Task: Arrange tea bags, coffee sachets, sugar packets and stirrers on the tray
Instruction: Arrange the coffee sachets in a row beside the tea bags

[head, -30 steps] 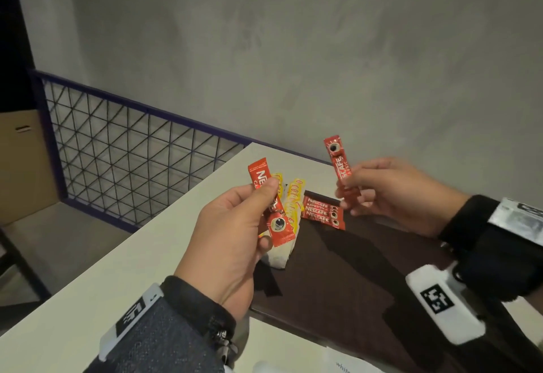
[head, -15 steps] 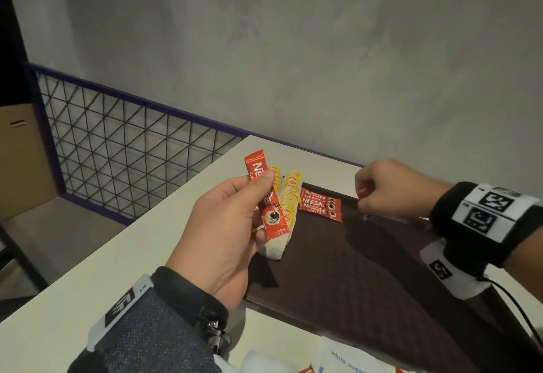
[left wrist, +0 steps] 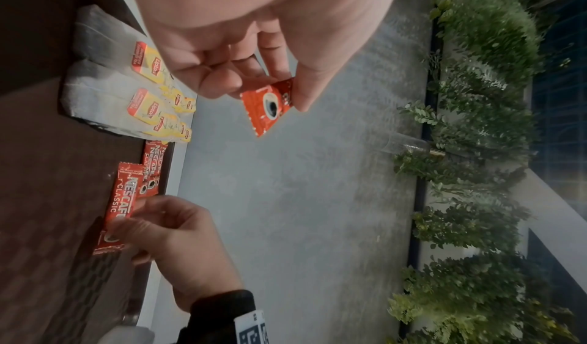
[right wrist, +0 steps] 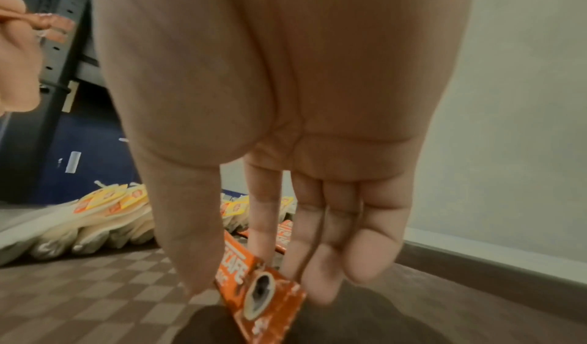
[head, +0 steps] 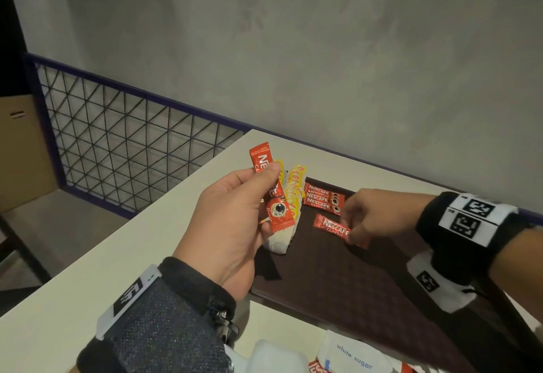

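My left hand (head: pixel 271 196) pinches a red Nescafe coffee sachet (head: pixel 273 190) upright between thumb and fingers, above the tray's left edge; the left wrist view shows that sachet (left wrist: pixel 268 106) by its cup picture. My right hand (head: pixel 349 227) pinches a second coffee sachet (head: pixel 330 225) by one end, flat and low over the dark brown tray (head: pixel 352 290); whether it touches the tray I cannot tell. The right wrist view shows this sachet (right wrist: pixel 260 296) between thumb and forefinger. A few coffee sachets (head: pixel 321 197) lie at the tray's far corner. Tea bags (head: pixel 293 193) with yellow tags lie along its left side.
A white sugar packet (head: pixel 352 358) and more red sachets lie on the white table (head: pixel 88 269) near me. A grey wall stands close behind the tray. A blue wire-mesh railing (head: pixel 117 143) runs past the table's left edge.
My right hand has come down from chest height and now holds its sachet flat over the tray, just in front of the laid sachets. The left hand kept its sachet raised.
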The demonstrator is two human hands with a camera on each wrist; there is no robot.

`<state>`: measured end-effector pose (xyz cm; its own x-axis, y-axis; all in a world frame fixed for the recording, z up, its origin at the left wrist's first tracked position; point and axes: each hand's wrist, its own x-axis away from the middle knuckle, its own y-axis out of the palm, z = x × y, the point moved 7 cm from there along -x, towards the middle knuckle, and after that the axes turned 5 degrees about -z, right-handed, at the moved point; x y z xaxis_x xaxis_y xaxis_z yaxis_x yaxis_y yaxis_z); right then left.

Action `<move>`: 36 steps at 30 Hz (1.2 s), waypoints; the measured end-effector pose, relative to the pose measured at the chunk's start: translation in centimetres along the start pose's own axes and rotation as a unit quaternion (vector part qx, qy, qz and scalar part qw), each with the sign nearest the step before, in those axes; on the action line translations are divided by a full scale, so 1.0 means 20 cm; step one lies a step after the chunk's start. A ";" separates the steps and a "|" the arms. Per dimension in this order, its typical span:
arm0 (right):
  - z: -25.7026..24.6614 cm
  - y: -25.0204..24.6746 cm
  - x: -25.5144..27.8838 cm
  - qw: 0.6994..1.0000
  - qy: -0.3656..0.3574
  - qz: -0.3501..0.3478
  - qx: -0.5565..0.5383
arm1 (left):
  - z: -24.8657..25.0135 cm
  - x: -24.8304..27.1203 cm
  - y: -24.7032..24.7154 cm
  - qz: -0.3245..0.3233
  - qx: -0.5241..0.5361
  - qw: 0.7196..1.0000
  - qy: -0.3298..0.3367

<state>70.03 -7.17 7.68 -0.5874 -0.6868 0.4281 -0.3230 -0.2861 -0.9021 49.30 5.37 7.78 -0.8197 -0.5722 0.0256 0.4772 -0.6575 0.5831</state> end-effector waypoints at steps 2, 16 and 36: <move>0.05 0.03 0.02 1.000 0.002 -0.019 -0.019 | 0.00 0.00 0.00 0.002 -0.006 1.000 0.001; 0.09 -0.08 -0.20 0.987 -0.018 0.132 -0.088 | 0.01 0.01 -0.01 0.004 -0.040 0.999 0.021; -0.01 -0.06 -0.19 0.982 -0.048 0.167 -0.068 | 0.01 0.01 0.00 0.008 -0.041 0.998 0.038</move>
<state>72.49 -4.15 7.19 -0.6065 -0.7893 0.0959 -0.2238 0.0537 -0.9732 49.13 5.31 7.92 -0.7874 -0.6158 -0.0287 0.5163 -0.6842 0.5150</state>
